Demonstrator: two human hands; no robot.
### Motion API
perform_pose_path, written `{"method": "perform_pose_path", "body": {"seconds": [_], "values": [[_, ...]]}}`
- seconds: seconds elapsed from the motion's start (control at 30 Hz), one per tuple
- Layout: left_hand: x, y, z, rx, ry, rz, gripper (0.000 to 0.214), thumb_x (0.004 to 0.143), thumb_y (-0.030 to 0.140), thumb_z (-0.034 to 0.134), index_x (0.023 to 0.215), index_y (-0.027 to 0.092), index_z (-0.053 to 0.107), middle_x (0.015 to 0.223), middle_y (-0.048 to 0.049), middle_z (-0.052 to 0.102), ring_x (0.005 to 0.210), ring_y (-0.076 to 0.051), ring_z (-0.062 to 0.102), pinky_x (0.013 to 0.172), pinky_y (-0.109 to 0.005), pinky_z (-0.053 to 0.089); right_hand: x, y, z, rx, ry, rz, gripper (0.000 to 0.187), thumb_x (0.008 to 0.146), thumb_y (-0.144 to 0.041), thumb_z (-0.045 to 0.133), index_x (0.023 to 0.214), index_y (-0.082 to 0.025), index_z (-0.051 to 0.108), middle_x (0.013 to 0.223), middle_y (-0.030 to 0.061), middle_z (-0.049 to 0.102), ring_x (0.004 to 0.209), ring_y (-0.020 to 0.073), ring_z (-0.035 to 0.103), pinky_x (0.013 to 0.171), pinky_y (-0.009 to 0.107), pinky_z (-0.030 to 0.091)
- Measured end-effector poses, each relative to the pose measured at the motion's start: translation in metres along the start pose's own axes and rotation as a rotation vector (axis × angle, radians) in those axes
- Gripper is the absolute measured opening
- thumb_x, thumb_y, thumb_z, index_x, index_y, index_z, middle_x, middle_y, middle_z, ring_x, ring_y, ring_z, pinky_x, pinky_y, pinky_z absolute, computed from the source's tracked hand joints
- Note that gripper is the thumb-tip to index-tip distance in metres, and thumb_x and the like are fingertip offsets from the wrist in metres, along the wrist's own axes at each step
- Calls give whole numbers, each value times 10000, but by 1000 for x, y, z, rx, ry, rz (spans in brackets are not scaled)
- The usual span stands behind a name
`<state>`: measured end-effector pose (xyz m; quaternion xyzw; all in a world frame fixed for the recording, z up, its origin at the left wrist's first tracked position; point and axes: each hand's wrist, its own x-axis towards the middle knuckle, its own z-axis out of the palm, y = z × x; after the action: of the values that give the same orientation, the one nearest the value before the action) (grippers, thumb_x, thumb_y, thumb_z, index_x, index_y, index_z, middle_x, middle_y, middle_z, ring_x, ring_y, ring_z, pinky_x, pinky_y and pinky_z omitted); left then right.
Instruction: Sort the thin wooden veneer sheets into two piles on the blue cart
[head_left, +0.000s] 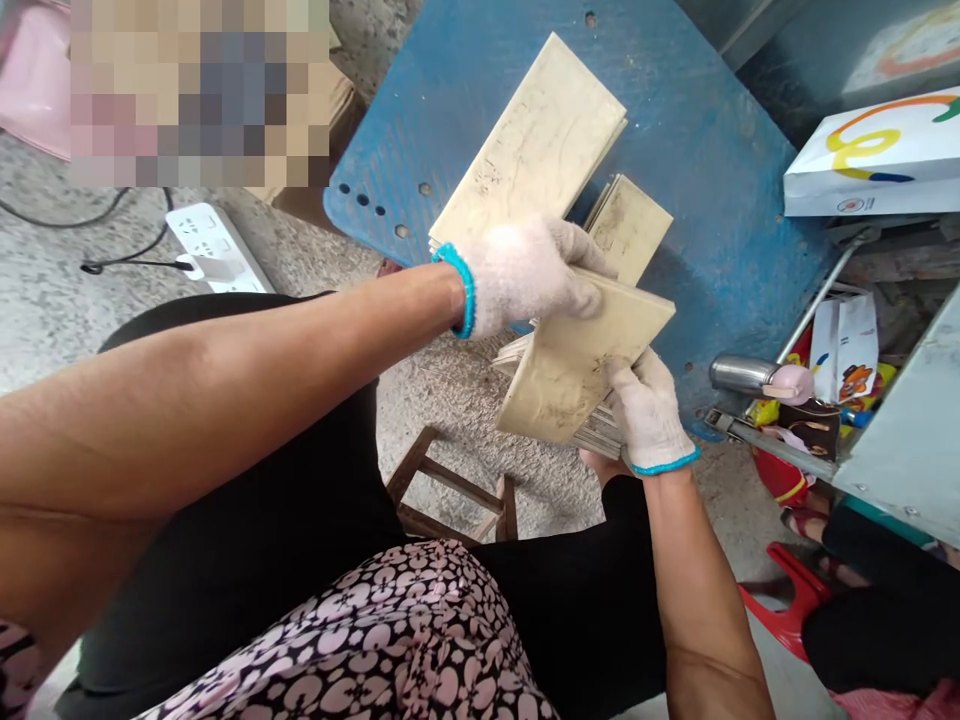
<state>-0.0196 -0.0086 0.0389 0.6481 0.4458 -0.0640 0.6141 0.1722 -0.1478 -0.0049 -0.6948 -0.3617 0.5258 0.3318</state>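
Observation:
Both hands wear whitish knit gloves with turquoise cuffs. Between them is a thin, pale-yellow rectangular sheet [574,365], tilted, with brownish smudges. My left hand [532,270] closes on its upper edge, thumb on the face. My right hand [649,405] grips its lower right side, thumb on top and fingers hidden underneath. Beneath the sheet, partly covered, lie more stacked sheets [600,430]. Beyond my left hand, a stack of similar sheets [532,140] rests on the blue board [480,80]. A smaller stack [634,225] sits beside it.
At the left, a white power strip [217,245] with a plugged-in cord lies on the floor. To the right are a white printed box [870,150] and a steel flask [742,375] with a pink cap. A wooden stool [457,480] stands below; another person's legs [885,600] show lower right.

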Motion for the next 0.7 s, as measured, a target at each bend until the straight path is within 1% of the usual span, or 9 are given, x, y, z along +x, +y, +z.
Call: {"method": "perform_pose_path", "body": {"seconds": [0.1, 0.17, 0.27, 0.37, 0.43, 0.5, 0.57, 0.63, 0.7], "values": [[-3, -3, 13, -23, -23, 111, 550, 773, 336, 634, 1320, 288, 615, 1163, -16, 698, 1052, -211, 619, 872, -286, 488, -2, 3, -16, -93, -70, -42, 334, 756, -380, 751, 1034, -202, 701, 1000, 38, 740, 954, 229, 668, 880, 357, 530], [-5, -1, 21, 51, -26, 138, 507, 744, 297, 651, 1251, 305, 666, 1171, 7, 694, 1033, -195, 618, 875, -271, 476, -3, -1, -25, -138, -72, -62, 376, 697, -353, 800, 1033, -212, 705, 968, 27, 739, 914, 234, 668, 851, 370, 535], [-7, 2, 28, 175, -27, 109, 479, 753, 281, 647, 1229, 306, 683, 1175, 0, 691, 1048, -201, 611, 894, -275, 460, -6, -13, -33, -272, -73, -46, 418, 623, -306, 847, 1016, -238, 720, 914, 16, 732, 855, 236, 662, 817, 387, 534], [-7, 2, 31, 214, -55, 123, 486, 766, 298, 650, 1250, 328, 667, 1195, 6, 685, 1066, -202, 606, 886, -266, 453, -9, -25, -36, -348, -99, -19, 358, 627, -282, 834, 973, -257, 745, 886, 5, 727, 828, 234, 654, 822, 401, 527], [-8, 0, 34, 206, -80, 136, 486, 773, 302, 645, 1258, 334, 661, 1184, 8, 691, 1051, -199, 613, 864, -263, 456, -10, -29, -37, -347, -106, -26, 363, 620, -264, 829, 975, -271, 752, 926, -1, 731, 858, 240, 649, 841, 405, 522], [-9, -2, 39, 197, -111, 153, 475, 779, 306, 640, 1253, 325, 665, 1166, 2, 697, 1037, -200, 619, 841, -266, 458, -10, -31, -36, -371, -146, -24, 387, 603, -264, 840, 980, -276, 754, 931, -2, 733, 863, 245, 645, 834, 398, 518], [-9, -5, 45, 197, -133, 194, 452, 777, 305, 637, 1227, 300, 675, 1158, -9, 697, 1029, -203, 621, 820, -267, 457, -11, -29, -32, -428, -230, 0, 355, 607, -298, 849, 947, -262, 754, 846, -1, 728, 807, 239, 641, 783, 378, 514], [-8, -9, 50, 216, -150, 258, 425, 766, 289, 632, 1187, 272, 685, 1145, -19, 696, 1007, -202, 624, 789, -265, 456, -12, -24, -26, -473, -300, 23, 277, 629, -345, 842, 869, -247, 746, 743, -3, 703, 746, 229, 630, 724, 355, 501], [-7, -12, 53, 262, -158, 297, 396, 755, 275, 630, 1146, 270, 692, 1102, -18, 702, 957, -199, 631, 755, -271, 453, -13, -16, -19, -490, -314, 19, 236, 650, -380, 825, 818, -246, 728, 712, -2, 691, 732, 227, 623, 690, 340, 486]]}}
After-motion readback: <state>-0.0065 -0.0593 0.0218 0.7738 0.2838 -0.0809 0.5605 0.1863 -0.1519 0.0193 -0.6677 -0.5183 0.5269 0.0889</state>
